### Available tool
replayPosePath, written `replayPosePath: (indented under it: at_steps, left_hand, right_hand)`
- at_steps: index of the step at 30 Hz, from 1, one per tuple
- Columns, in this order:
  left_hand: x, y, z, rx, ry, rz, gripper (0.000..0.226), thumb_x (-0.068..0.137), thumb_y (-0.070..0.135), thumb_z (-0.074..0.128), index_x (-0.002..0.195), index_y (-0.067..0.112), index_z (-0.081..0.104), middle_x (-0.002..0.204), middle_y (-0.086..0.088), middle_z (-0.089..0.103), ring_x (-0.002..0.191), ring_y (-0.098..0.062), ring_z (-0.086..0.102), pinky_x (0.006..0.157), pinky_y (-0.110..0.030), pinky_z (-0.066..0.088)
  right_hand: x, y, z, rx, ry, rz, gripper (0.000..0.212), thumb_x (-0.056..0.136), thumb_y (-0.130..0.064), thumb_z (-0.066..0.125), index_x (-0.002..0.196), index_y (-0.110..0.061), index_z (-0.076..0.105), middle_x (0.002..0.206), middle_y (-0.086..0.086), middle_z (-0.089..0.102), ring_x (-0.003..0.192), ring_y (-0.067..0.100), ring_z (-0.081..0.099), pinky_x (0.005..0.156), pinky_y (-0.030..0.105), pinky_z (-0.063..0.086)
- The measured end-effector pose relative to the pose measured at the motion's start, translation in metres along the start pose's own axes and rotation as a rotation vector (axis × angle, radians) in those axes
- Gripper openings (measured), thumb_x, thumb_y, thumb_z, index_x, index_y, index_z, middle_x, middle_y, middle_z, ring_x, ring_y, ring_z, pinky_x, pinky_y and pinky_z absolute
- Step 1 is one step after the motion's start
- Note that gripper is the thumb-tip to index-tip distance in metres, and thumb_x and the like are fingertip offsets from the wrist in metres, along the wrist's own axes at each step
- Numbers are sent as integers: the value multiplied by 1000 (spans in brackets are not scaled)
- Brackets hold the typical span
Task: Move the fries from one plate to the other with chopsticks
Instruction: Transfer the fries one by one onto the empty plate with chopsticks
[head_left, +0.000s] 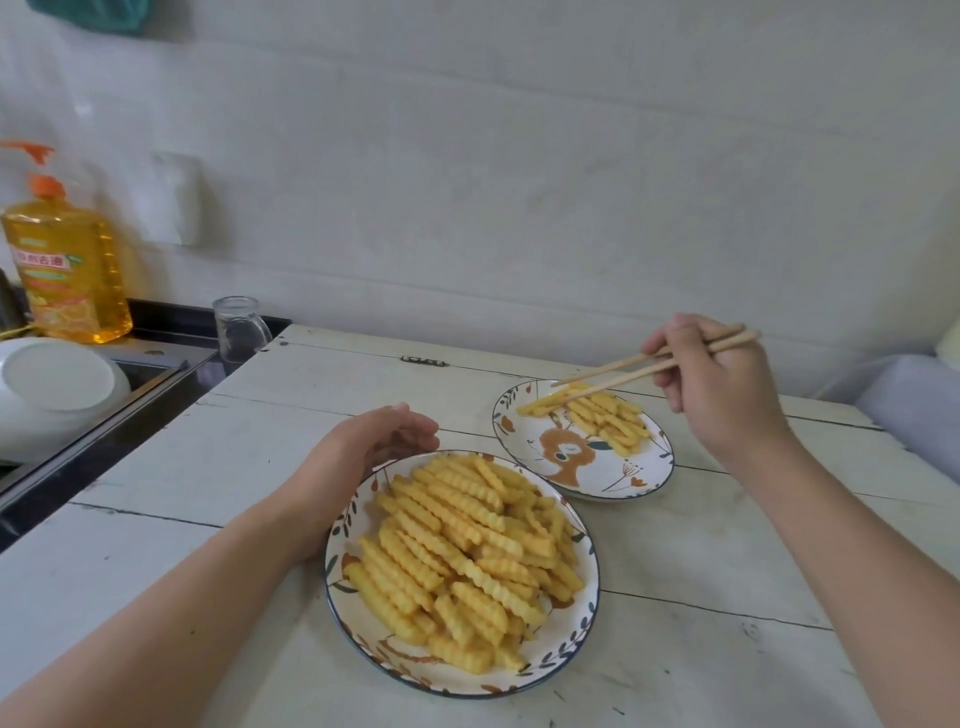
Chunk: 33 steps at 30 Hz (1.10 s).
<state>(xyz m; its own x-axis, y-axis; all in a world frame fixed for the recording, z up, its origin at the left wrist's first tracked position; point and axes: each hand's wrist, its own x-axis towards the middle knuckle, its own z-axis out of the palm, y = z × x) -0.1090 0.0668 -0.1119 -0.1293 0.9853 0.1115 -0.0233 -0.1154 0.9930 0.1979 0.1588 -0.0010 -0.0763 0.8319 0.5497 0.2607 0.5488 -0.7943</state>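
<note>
A near plate (571, 636) with a leaf rim carries a big heap of crinkle fries (462, 551). My left hand (358, 457) curls round its far left rim. A far plate (623, 483) with a deer picture holds a small pile of fries (605, 418). My right hand (717, 384) grips wooden chopsticks (644, 366), whose tips sit over the far plate's back edge. One fry (545, 402) lies at the tips; whether it is pinched or lying on the plate I cannot tell.
The white plank table (208, 457) ends at a dark counter and sink on the left. There stand a yellow detergent bottle (72, 270), a glass jar (239, 327) and an overturned white bowl (52, 395). A grey cushion (919, 410) lies at the right.
</note>
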Motion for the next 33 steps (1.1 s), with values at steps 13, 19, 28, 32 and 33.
replayPosePath:
  at_steps: [13, 19, 28, 32, 33]
  left_hand:
    - [29, -19, -14, -60, -59, -5, 54, 74, 64, 63, 97, 22, 87, 106, -10, 82, 111, -25, 76, 107, -42, 49]
    - [28, -19, -15, -55, -47, -3, 54, 74, 64, 64, 98, 21, 87, 108, -11, 81, 110, -26, 76, 110, -45, 48]
    - [20, -10, -9, -37, -39, 0, 53, 77, 63, 64, 99, 21, 87, 110, -11, 81, 113, -27, 75, 117, -50, 45]
    - [19, -10, -8, -54, -23, -12, 51, 82, 59, 63, 101, 17, 86, 112, -13, 80, 113, -28, 75, 116, -48, 45]
    - [21, -11, -10, -60, -25, -8, 51, 81, 60, 64, 101, 17, 86, 111, -12, 81, 113, -29, 75, 118, -50, 44]
  right_hand:
    - [22, 15, 42, 15, 43, -11, 47, 106, -40, 42, 75, -13, 64, 57, -2, 54, 46, 10, 49, 50, 28, 42]
    - [36, -22, 17, 386, 269, 38, 57, 107, -46, 36, 65, -15, 58, 48, 0, 51, 40, 16, 44, 40, 20, 33]
    - [36, -63, -22, 555, 70, 137, 58, 103, -45, 49, 52, -18, 57, 55, 2, 47, 42, 16, 36, 41, 19, 21]
    - [24, -77, -9, 477, -65, 137, 61, 103, -46, 49, 50, -17, 58, 52, 4, 45, 37, 16, 32, 43, 21, 20]
    - [21, -79, -3, 470, -92, 141, 61, 103, -45, 49, 50, -17, 59, 53, 4, 47, 37, 16, 33, 42, 21, 21]
